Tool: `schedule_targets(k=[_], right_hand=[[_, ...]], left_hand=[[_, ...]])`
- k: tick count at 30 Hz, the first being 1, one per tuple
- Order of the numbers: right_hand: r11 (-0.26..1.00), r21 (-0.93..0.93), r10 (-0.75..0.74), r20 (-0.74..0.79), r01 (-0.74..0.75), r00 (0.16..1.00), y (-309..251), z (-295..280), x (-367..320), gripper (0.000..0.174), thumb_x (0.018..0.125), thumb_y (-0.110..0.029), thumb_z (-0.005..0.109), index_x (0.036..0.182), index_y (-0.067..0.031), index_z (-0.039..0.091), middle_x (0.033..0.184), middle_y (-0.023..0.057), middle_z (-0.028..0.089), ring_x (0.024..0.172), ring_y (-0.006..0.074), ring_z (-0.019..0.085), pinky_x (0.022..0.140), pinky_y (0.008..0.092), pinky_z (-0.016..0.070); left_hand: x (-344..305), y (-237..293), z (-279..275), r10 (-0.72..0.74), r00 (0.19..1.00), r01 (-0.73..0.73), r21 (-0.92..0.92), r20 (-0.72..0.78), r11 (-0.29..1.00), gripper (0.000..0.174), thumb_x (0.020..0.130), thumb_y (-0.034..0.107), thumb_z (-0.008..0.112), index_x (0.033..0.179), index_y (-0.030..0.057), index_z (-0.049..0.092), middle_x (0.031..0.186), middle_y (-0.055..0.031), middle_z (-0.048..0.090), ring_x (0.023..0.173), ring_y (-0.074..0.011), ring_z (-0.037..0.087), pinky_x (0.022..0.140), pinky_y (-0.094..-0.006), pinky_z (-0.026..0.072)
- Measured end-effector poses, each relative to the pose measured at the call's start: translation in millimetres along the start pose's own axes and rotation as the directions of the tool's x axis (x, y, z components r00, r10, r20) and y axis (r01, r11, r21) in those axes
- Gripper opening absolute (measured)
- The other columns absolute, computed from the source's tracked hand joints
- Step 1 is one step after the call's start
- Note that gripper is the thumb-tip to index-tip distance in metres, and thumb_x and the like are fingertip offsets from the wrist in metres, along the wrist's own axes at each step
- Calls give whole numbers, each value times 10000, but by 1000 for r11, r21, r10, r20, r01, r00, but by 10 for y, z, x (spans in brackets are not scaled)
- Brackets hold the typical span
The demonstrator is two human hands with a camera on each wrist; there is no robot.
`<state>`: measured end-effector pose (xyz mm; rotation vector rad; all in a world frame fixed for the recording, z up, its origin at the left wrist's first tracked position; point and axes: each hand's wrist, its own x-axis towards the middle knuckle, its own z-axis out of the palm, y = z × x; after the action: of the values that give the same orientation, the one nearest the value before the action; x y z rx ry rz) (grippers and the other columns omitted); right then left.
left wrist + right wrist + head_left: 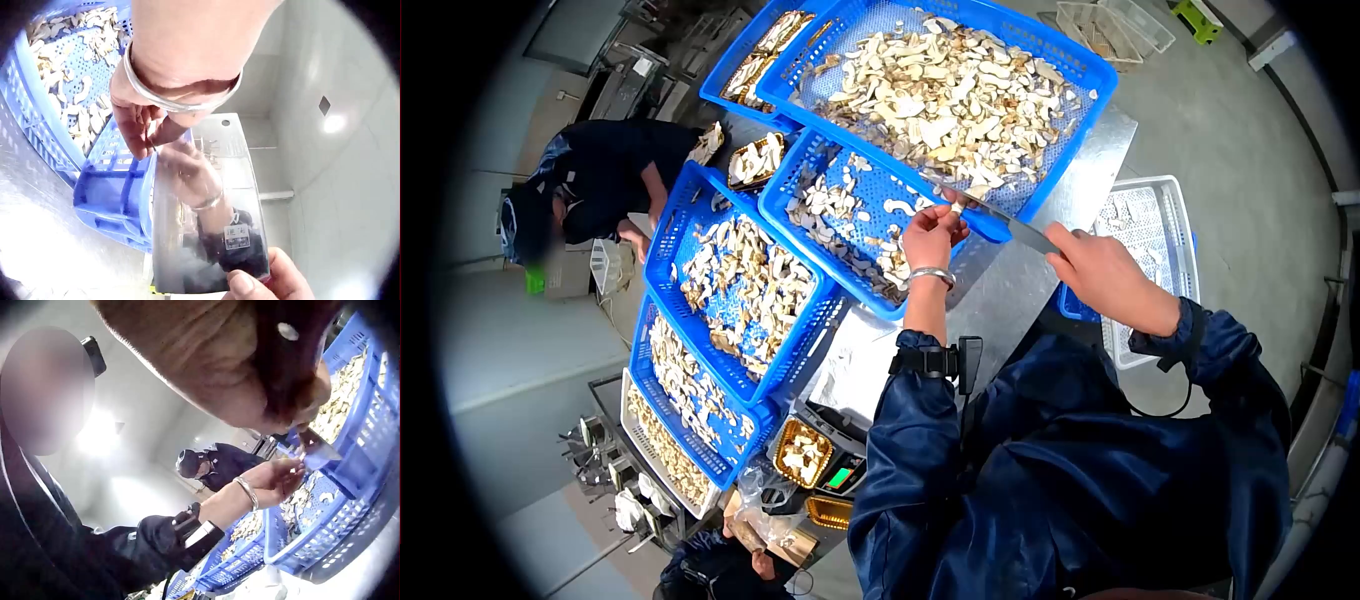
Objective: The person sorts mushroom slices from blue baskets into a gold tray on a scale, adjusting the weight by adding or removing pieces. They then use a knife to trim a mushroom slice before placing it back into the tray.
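Note:
In the head view, the right hand (1112,280) grips the handle of a broad-bladed knife (1022,232), its blade reaching toward the left hand (932,240). The left hand pinches a small pale piece (957,206) between thumb and fingers, at the blade's far end. Shiny and flat, the blade (212,244) fills the middle of the left wrist view, with the left fingers close to its edge. Below the left hand lies a blue basket (776,205) of sliced mushrooms. In the right wrist view the left hand (278,482) meets the blade tip.
A larger blue basket (1100,75) of mushroom slices stands beyond the hands. More blue baskets (662,240) stand at the left, with a scale (840,478) near the lower one. A white basket (1180,215) is at the right. Other people (605,175) are at the left and bottom.

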<state>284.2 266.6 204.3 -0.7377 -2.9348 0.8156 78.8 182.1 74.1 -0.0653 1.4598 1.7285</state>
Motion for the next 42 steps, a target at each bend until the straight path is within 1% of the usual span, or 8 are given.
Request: schedule_targets(k=[13, 19, 23, 25, 33, 37, 39, 42], right_hand=[[976, 216, 34, -187, 7, 982, 105, 70, 78, 235, 860, -143, 547, 1051, -40, 456, 715, 201, 561, 659, 409, 559, 547, 452, 421], [899, 435, -121, 125, 55, 985, 104, 342, -99, 190, 875, -182, 583, 941, -40, 476, 648, 126, 553, 486, 267, 499, 471, 318, 373], [627, 648, 11, 548, -433, 837, 636, 1166, -124, 182, 890, -146, 571, 1015, -38, 493, 627, -2, 504, 446, 40, 443, 383, 184, 313], [523, 643, 62, 626, -559, 778, 600, 1330, -115, 143, 900, -132, 547, 986, -36, 483, 593, 17, 466, 410, 60, 426, 353, 192, 316], [783, 490, -155, 750, -383, 643, 560, 1758, 355, 153, 867, -111, 553, 763, -62, 452, 547, 0, 461, 360, 68, 415, 343, 207, 322], [848, 436, -45, 625, -301, 780, 433, 1990, 418, 119, 857, -147, 570, 811, -38, 560, 571, 6, 512, 473, 54, 487, 435, 210, 361], [957, 202, -261, 299, 207, 918, 664, 2289, 441, 204, 821, -129, 591, 995, -24, 601, 765, 97, 609, 714, 207, 606, 643, 305, 465], [932, -122, -327, 114, 340, 938, 58, 2314, 337, 244, 781, -57, 562, 1020, -18, 591, 992, 168, 597, 909, 353, 565, 793, 381, 450]], left_hand=[[-376, 42, -332, 85, 996, -77, -241, 24, 967, 250, 865, -16, 520, 1113, -51, 516, 920, -106, 599, 843, -227, 628, 776, -333, 545], [-709, -13, -738, 95, 991, -121, -322, -97, 939, 193, 877, -3, 515, 1065, -22, 552, 936, -87, 597, 805, -200, 621, 748, -312, 542], [-1177, -297, -1420, 121, 934, -220, -274, -335, 936, 176, 856, -5, 540, 1029, -38, 540, 956, -116, 583, 846, -221, 618, 778, -341, 550], [-1470, -490, -1732, 69, 882, -227, -293, -466, 929, 193, 847, -2, 542, 1034, -44, 518, 960, -133, 579, 855, -229, 621, 786, -334, 552], [-2562, -1052, -2569, 32, 753, -279, -275, -658, 920, 253, 826, 33, 586, 1070, -16, 544, 960, -108, 615, 808, -171, 628, 687, -286, 561], [-3134, -991, -3209, 118, 565, -300, -70, -816, 951, 169, 853, 55, 568, 1016, 14, 581, 885, -56, 633, 766, -114, 614, 609, -242, 531], [-3297, -905, -3592, 191, 556, -295, 23, -809, 955, 187, 853, 64, 577, 1031, 11, 573, 906, -59, 634, 773, -116, 610, 630, -235, 512], [-3230, -664, -3970, 365, 554, -279, 246, -748, 928, 120, 852, 67, 572, 959, 23, 607, 890, -31, 639, 797, -74, 586, 639, -211, 480]])
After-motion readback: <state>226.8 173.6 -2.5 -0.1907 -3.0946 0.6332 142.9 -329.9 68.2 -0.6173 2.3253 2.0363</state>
